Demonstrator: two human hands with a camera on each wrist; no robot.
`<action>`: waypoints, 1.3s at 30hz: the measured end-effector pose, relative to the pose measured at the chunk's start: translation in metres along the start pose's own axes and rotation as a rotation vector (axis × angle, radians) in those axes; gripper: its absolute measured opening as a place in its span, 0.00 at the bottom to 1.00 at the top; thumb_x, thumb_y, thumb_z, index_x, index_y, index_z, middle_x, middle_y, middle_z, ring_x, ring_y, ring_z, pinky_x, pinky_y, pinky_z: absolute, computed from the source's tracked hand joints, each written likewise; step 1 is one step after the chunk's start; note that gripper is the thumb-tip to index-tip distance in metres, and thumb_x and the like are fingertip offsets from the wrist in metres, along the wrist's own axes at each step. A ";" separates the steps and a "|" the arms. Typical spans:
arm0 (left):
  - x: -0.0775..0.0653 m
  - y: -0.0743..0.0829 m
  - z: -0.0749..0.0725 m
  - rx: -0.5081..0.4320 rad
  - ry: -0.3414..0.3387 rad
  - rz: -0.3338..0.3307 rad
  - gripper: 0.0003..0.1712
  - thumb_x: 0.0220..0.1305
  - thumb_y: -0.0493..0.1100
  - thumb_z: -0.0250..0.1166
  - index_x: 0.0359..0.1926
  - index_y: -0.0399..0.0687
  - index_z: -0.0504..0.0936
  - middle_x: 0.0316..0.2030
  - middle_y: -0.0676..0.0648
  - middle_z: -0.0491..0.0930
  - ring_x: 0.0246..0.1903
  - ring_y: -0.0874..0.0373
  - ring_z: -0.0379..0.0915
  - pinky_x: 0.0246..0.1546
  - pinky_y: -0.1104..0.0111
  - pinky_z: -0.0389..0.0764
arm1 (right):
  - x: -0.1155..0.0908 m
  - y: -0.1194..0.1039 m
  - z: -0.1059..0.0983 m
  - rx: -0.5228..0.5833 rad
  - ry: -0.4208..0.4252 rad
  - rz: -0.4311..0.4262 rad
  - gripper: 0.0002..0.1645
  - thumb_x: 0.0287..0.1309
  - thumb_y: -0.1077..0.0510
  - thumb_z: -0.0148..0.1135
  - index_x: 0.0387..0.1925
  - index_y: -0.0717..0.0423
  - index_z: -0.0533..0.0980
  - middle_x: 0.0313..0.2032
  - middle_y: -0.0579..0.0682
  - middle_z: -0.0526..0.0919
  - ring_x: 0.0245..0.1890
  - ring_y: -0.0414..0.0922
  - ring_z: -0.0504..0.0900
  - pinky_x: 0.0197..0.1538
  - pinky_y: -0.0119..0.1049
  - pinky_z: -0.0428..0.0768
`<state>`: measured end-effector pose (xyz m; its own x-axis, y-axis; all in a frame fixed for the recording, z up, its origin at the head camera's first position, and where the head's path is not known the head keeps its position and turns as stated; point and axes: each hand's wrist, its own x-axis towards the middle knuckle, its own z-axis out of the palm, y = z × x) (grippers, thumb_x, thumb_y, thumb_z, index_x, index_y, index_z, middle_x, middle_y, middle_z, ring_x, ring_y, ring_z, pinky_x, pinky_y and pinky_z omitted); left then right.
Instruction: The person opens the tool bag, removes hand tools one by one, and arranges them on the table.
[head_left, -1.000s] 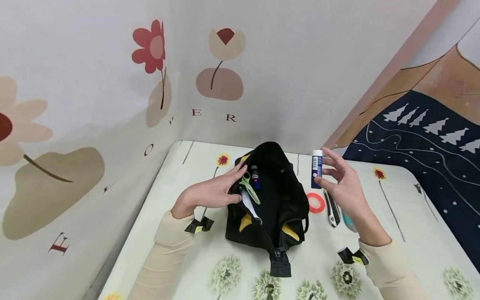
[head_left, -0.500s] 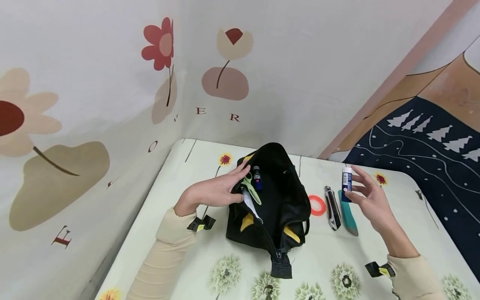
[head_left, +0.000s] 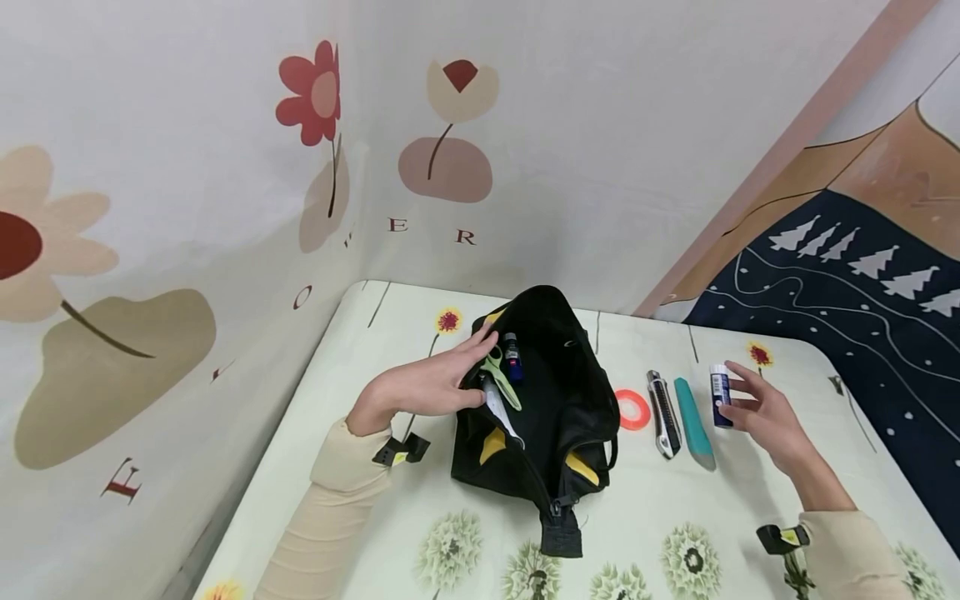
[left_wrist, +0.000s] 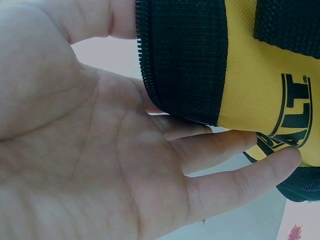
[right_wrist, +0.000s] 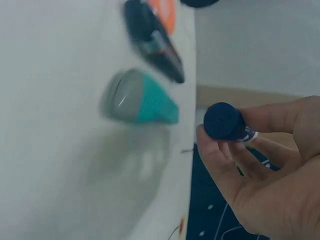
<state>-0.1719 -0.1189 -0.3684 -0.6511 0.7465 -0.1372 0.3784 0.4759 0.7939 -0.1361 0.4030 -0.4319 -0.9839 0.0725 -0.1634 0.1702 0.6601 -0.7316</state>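
An unzipped black-and-yellow tool bag (head_left: 577,392) stands on the table with its mouth spread. My left hand (head_left: 435,383) grips its left rim, thumb inside the mouth and fingers along the yellow outer side (left_wrist: 270,85). Inside lie green-handled scissors (head_left: 501,379), a small dark blue bottle or tube (head_left: 513,358) and a whitish item (head_left: 498,408) partly covered by the rim. At the right, my right hand (head_left: 772,421) pinches a blue glue stick (head_left: 720,398) with a white cap, held upright between thumb and fingertips. In the right wrist view its round dark blue base (right_wrist: 223,121) faces the camera.
Between the bag and my right hand lie an orange tape roll (head_left: 632,410), a black-and-silver utility knife (head_left: 663,415) and a teal-handled tool (head_left: 694,425) with a grey end. Printed fabric walls rise behind the table (head_left: 375,517) and along its left side.
My right hand has carried the glue stick rightward and lower, away from the bag, past the utility knife and teal tool. My left hand stays on the bag's rim.
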 end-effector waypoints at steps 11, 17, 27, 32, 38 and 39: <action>-0.001 0.001 0.001 -0.010 -0.001 0.000 0.52 0.78 0.39 0.58 0.89 0.34 0.37 0.89 0.38 0.24 0.88 0.42 0.30 0.85 0.46 0.49 | 0.009 0.025 0.001 -0.166 -0.039 0.014 0.47 0.72 0.73 0.63 0.84 0.74 0.52 0.70 0.85 0.66 0.61 0.74 0.78 0.41 0.33 0.85; -0.001 0.001 0.001 -0.022 0.000 0.004 0.52 0.78 0.38 0.59 0.89 0.34 0.38 0.89 0.37 0.24 0.88 0.41 0.31 0.84 0.45 0.49 | 0.010 0.027 0.009 -0.266 -0.027 -0.013 0.45 0.68 0.71 0.68 0.80 0.76 0.60 0.66 0.85 0.72 0.59 0.77 0.80 0.49 0.55 0.89; 0.001 -0.002 0.001 -0.025 0.001 0.007 0.51 0.79 0.38 0.58 0.89 0.34 0.38 0.89 0.37 0.25 0.88 0.40 0.31 0.84 0.44 0.49 | 0.009 0.029 0.012 -0.318 -0.029 -0.006 0.45 0.71 0.66 0.69 0.80 0.76 0.59 0.65 0.83 0.75 0.60 0.78 0.80 0.52 0.62 0.88; 0.001 -0.002 0.001 -0.027 0.002 0.013 0.51 0.79 0.38 0.58 0.89 0.33 0.38 0.89 0.36 0.25 0.88 0.40 0.32 0.84 0.44 0.50 | 0.010 0.030 0.010 -0.318 -0.023 -0.014 0.43 0.76 0.60 0.67 0.80 0.77 0.59 0.64 0.84 0.76 0.60 0.79 0.81 0.51 0.62 0.88; 0.001 -0.001 0.001 -0.028 0.000 0.012 0.51 0.79 0.39 0.58 0.89 0.34 0.38 0.89 0.35 0.26 0.88 0.40 0.31 0.84 0.44 0.50 | 0.011 0.031 0.010 -0.311 -0.010 -0.010 0.42 0.80 0.56 0.64 0.79 0.78 0.59 0.64 0.84 0.76 0.62 0.79 0.79 0.53 0.63 0.87; 0.001 -0.001 0.001 -0.028 0.000 0.011 0.51 0.79 0.39 0.58 0.89 0.34 0.38 0.89 0.34 0.26 0.88 0.40 0.31 0.84 0.43 0.50 | 0.010 0.031 0.009 -0.311 -0.008 -0.008 0.42 0.81 0.55 0.63 0.79 0.78 0.59 0.64 0.84 0.76 0.62 0.79 0.79 0.53 0.64 0.87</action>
<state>-0.1722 -0.1183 -0.3704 -0.6471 0.7515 -0.1282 0.3672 0.4546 0.8115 -0.1406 0.4168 -0.4622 -0.9845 0.0610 -0.1647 0.1361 0.8577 -0.4958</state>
